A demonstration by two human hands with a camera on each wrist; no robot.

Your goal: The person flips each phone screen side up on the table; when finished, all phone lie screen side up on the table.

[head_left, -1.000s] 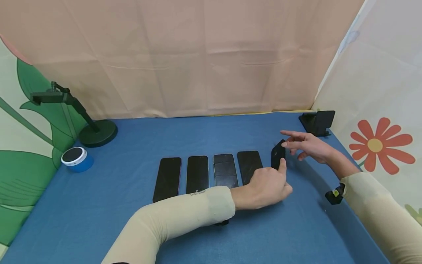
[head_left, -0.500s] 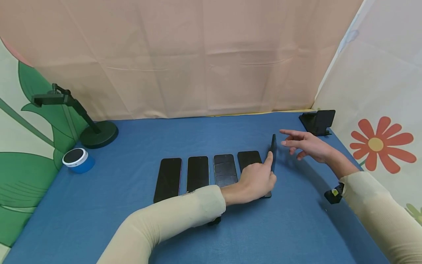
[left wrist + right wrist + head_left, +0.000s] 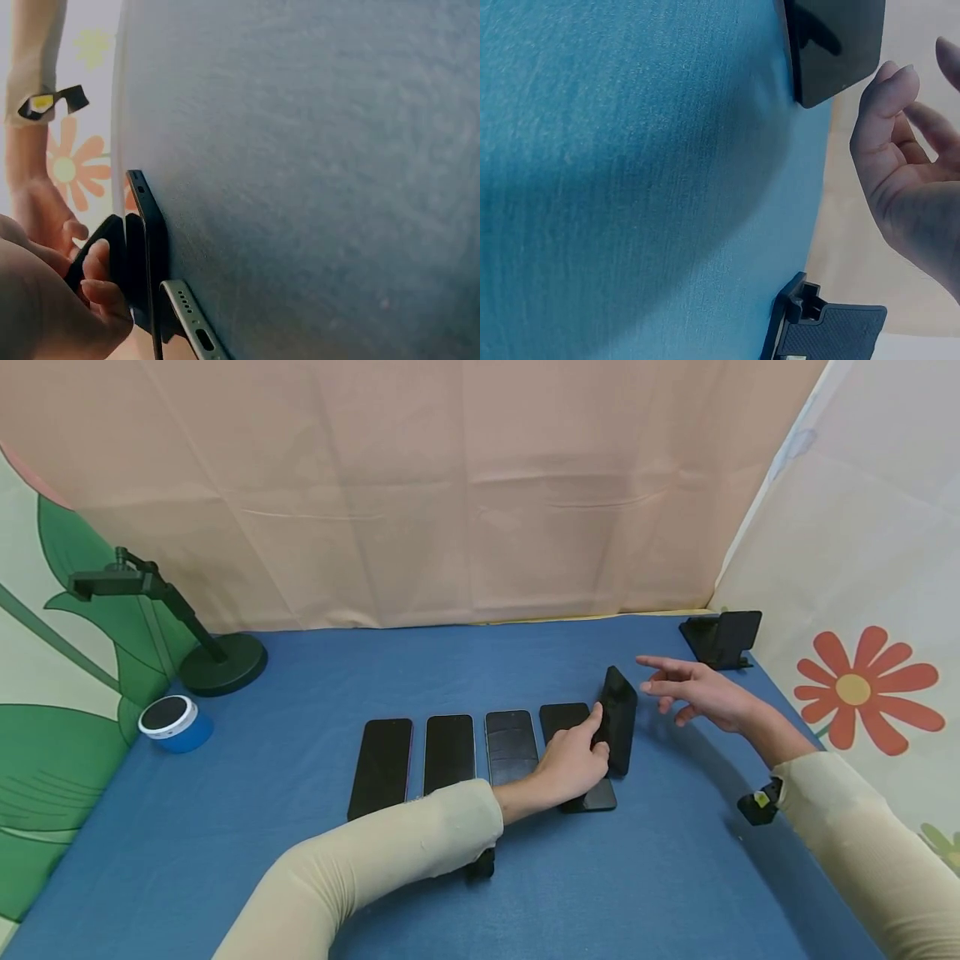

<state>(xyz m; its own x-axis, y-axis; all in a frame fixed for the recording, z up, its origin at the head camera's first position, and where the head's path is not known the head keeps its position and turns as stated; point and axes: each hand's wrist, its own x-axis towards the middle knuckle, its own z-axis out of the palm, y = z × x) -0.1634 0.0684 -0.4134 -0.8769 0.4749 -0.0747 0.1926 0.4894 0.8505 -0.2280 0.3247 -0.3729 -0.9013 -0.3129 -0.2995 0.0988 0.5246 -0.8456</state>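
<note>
My left hand [image 3: 566, 768] grips a black phone [image 3: 621, 718] by its left side, index finger stretched along it. The phone stands tilted up, its dark glossy face turned toward my right hand and mirroring it in the right wrist view. Just right of it my right hand [image 3: 697, 693] hovers without touching, index finger extended and the others loosely bent. Beneath the left hand lies another dark phone [image 3: 562, 717], partly hidden. Further left, a silver-edged phone [image 3: 512, 743] and two black phones [image 3: 450, 752] lie side by side, lower ends partly covered by the left arm.
A black folding stand [image 3: 735, 639] sits at the back right corner; the right wrist view shows it too. Back left stands a dark jointed stand with a round base [image 3: 225, 664]. A blue and white round object [image 3: 180, 727] with a black top is near the left edge.
The held phone has turned from one face through edge-on to the other and moved slightly left with my left hand. My right fingertips, earlier at its edge, are now apart from it.
</note>
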